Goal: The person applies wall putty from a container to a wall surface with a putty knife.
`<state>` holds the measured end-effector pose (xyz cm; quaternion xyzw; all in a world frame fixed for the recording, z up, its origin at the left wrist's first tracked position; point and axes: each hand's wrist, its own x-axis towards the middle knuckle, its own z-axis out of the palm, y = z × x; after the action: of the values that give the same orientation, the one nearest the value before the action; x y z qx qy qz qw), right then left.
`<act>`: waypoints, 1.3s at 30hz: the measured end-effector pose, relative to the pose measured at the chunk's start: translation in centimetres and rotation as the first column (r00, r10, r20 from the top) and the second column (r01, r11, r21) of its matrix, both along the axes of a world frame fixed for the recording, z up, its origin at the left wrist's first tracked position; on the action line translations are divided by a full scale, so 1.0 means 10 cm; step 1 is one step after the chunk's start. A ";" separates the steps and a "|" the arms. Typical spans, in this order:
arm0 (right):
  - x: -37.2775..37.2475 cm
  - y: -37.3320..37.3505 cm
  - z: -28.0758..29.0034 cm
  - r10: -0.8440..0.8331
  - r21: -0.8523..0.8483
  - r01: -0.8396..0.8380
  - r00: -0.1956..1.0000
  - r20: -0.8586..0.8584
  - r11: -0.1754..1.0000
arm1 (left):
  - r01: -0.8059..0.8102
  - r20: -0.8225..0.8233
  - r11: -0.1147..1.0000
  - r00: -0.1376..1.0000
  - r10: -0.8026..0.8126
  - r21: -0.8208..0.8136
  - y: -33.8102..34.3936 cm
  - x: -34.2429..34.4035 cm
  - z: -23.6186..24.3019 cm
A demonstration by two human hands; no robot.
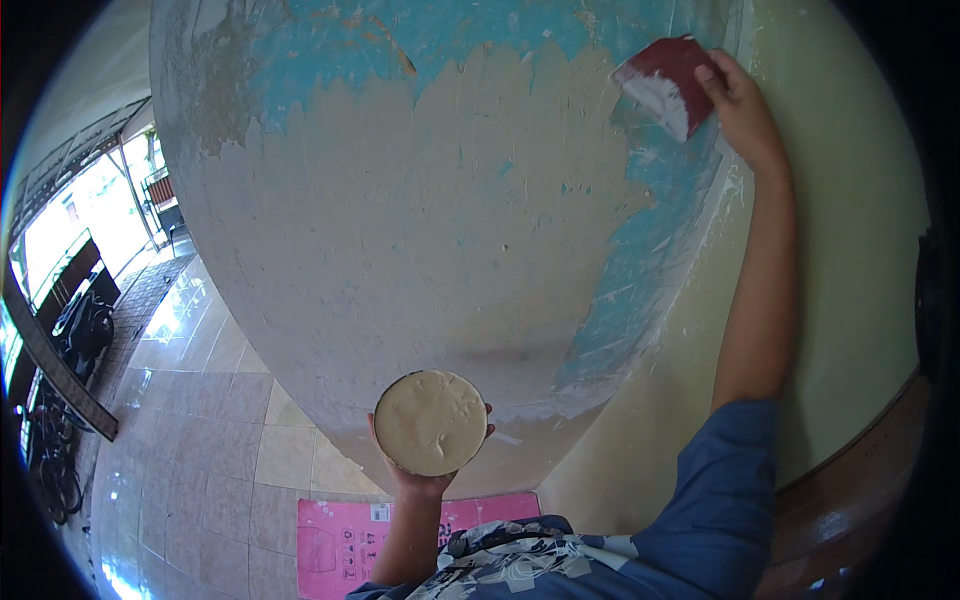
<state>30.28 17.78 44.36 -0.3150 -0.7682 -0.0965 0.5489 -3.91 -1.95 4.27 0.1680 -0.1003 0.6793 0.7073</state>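
My right hand is raised at the upper right. It grips a dark red flat putty spreader, with whitish putty smeared along its lower left part. The spreader is at the wall, where a beige putty coat meets bare turquoise paint; whether its edge touches cannot be made out. Low in the middle, my left hand holds a round tub from below, its fingers showing at both sides. Smooth beige putty fills the tub, with a few ridges on top.
A yellow-green wall adjoins at the right. Below lie a pink printed sheet and a tiled floor. A motorbike and a bicycle stand at the far left, near a bright opening. Brown wood shows at the lower right.
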 end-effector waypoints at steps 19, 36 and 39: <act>-0.01 -0.11 -0.38 0.180 -0.071 -0.183 0.983 -0.039 0.981 | -0.034 -0.050 0.999 0.998 0.034 0.010 0.02 0.00 -0.09; -0.04 0.04 -0.37 -0.048 0.087 0.059 0.990 -0.131 0.994 | -0.088 -0.177 0.992 0.982 0.071 -0.094 0.01 0.06 -0.05; 0.07 -0.05 -0.27 0.009 0.040 -0.002 0.984 -0.177 0.999 | -0.115 -0.189 0.989 0.977 0.096 -0.097 -0.01 0.04 -0.06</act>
<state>30.96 17.24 41.67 -0.3094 -0.7152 -0.0818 0.6213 -3.54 -2.03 3.70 0.1968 0.0110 0.7019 0.6845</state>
